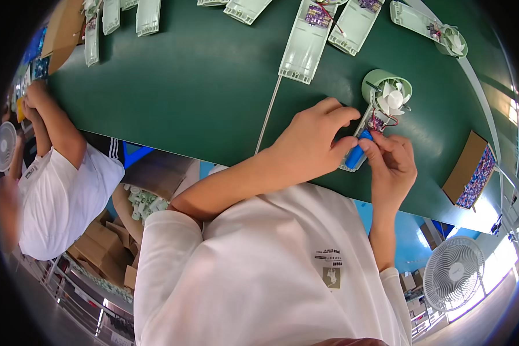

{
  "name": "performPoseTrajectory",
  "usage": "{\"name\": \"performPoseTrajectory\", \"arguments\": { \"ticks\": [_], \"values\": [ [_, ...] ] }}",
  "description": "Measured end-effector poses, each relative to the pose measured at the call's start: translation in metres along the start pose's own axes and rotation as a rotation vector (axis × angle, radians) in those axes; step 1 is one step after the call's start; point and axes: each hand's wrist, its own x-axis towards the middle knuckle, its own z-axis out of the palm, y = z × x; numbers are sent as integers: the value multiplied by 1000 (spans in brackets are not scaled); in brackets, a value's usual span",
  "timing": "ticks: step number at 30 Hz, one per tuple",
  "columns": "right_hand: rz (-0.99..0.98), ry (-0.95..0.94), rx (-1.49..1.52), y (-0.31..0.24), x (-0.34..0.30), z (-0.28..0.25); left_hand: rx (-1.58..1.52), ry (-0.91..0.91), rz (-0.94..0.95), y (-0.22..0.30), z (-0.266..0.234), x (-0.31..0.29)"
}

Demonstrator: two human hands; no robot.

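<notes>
A pale green portable fan casing lies in front of me, its round head and white fan blades pointing away. A small purple circuit board with red and black wires sits in its handle. At the handle's near end is a blue cylindrical battery. My right hand pinches this battery between thumb and fingers from the right. On the left, my left hand is curled against the casing's edge, its thumb by the battery and its index finger farther up. The thumb and fingers hide part of the handle.
More pale green casings lie along the far side of the green table, one with a fan head. A thin rod lies left of my hands. A cardboard box of small parts stands right. A co-worker is at left.
</notes>
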Motion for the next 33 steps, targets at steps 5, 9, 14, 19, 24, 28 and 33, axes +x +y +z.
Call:
{"name": "performPoseTrajectory", "arguments": {
  "ticks": [5,9,14,19,24,28,33],
  "values": [
    [272,176,660,-14,9,21,-95,-141,-163,11,-17,21],
    [269,211,570,-22,11,23,-279,-237,-374,25,-20,32],
    [-5,125,338,-7,14,20,-208,-227,-401,29,-15,44],
    [-5,4,415,22,19,5,-130,-194,-267,8,9,56],
    [171,458,679,60,0,-29,22,-296,-155,25,59,92],
    [202,635,489,91,-14,-32,104,-398,-17,41,112,156],
    [321,589,425,94,-15,-31,378,-294,183,68,190,305]
  ]
}}
